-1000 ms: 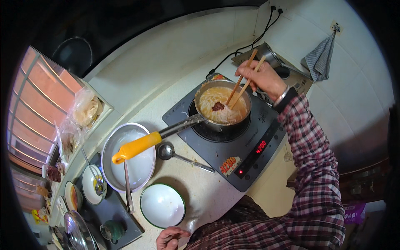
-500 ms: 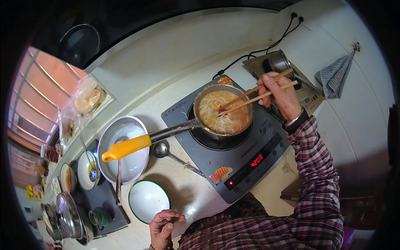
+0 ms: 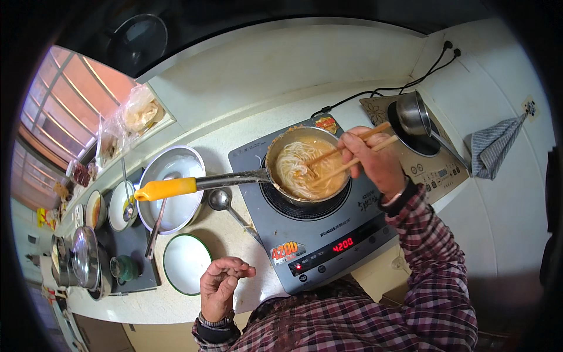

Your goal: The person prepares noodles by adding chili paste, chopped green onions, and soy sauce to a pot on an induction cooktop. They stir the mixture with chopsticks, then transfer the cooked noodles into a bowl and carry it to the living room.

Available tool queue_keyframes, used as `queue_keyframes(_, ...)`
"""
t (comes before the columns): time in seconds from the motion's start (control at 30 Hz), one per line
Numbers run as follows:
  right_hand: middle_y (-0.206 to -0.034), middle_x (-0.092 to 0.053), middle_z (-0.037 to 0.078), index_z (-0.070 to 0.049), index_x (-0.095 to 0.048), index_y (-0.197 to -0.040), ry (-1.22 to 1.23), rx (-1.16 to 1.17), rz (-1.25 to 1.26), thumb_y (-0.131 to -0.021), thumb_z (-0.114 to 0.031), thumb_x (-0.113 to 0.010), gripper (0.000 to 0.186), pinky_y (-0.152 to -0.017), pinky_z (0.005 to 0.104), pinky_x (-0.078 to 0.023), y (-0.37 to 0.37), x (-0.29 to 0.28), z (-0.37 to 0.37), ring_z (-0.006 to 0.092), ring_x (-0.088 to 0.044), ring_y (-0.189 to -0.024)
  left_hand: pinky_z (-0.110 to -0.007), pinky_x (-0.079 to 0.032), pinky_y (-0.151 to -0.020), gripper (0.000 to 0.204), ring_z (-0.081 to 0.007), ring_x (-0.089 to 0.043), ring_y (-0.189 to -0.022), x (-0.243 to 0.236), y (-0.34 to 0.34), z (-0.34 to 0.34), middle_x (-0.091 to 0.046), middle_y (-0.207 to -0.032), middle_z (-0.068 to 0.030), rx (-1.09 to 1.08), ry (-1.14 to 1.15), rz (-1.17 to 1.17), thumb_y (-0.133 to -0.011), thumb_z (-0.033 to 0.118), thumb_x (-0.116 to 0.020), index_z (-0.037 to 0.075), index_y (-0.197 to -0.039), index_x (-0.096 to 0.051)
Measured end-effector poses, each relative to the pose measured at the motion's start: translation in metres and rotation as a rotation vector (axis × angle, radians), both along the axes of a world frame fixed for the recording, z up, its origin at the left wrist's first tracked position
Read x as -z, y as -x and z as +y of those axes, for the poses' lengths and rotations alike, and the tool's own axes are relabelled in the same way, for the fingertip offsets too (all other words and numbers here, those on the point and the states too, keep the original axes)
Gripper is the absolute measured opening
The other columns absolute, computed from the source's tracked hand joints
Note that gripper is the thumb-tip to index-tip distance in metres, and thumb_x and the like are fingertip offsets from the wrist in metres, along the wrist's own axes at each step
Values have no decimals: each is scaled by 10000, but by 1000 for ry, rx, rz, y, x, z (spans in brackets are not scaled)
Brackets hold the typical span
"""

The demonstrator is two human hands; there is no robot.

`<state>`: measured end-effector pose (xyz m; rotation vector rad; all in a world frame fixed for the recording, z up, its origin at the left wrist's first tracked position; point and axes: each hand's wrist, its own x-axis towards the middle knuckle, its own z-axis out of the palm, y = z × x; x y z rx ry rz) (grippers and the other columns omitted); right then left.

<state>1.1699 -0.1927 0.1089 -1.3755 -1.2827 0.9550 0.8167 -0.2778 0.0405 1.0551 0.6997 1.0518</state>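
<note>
My right hand [image 3: 375, 159] is closed round a pair of wooden chopsticks [image 3: 346, 154], whose tips dip into a saucepan. The saucepan [image 3: 270, 154] has a yellow-ended handle [image 3: 167, 189] pointing left and sits on a grey induction cooker [image 3: 249, 157] with a lit red display. White noodles [image 3: 298, 167] are bunched in its cloudy orange broth, around the chopstick tips. Near the counter's front edge, my left hand [image 3: 221, 284] hovers with fingers partly curled and apart, holding nothing. Just beyond it stands a white bowl with a green rim [image 3: 186, 264].
Left of the cooker are a ladle [image 3: 220, 199] and a metal basin [image 3: 195, 154] with a spoon in it. Farther left stand small bowls [image 3: 120, 214] and a lidded pot [image 3: 85, 258]. A second cooker [image 3: 448, 176] at right bears a small pot [image 3: 414, 114].
The chopsticks have shifted within the saucepan, and the noodles are now gathered in a mound on the left side. My left hand stays raised beside the bowl. The view has shifted slightly.
</note>
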Motion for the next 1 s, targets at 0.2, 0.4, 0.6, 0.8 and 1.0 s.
queue_keyframes(0.2, -614, -566, 12, -4, -609, -845, -132, 275, -81, -961, -271, -470, 324, -431, 189, -369, -9, -32, -7, 59, -486, -453, -396, -492, -870, 241, -255, -629, -937, 5, 8, -11, -611, -1010, -127, -58, 28, -43, -876, 134, -599, -26, -1052, -559)
queue_keyframes(0.4, -650, -577, 42, -4, -611, -847, -67, 108, 26, -956, -281, -505, 316, -419, 202, -385, -31, 12, -9, 77, -489, -445, -396, -494, -856, 243, -252, -632, -920, 19, 17, -18, -615, -1005, -126, -115, 92, -53, -873, 146, -609, -23, -1042, -564)
queue_keyframes(0.6, -673, -573, 50, -21, -569, -919, -149, 270, 508, -958, -299, -502, 288, -420, 226, -409, -37, 50, -3, 99, -506, -476, -387, -494, -855, 262, -245, -635, -916, 24, 16, -23, -616, -1003, -126, -82, 128, -26, -869, 167, -625, -21, -1042, -566)
queue_keyframes(0.8, -728, -611, 69, -20, -568, -942, -194, 187, 462, -976, -272, -476, 270, -438, 190, -388, -41, 25, -15, 72, -505, -505, -385, -496, -851, 270, -244, -634, -916, 25, 18, -23, -614, -1004, -126, -88, 163, -29, -866, 170, -629, -21, -1047, -567)
queue_keyframes(1.0, -840, -648, 108, -12, -584, -990, -114, 154, 340, -973, -267, -481, 275, -420, 180, -347, -34, 10, -21, 57, -459, -484, -384, -497, -850, 264, -240, -634, -915, 27, 15, -21, -610, -1004, -129, -95, 174, -38, -862, 169, -631, -22, -1035, -573)
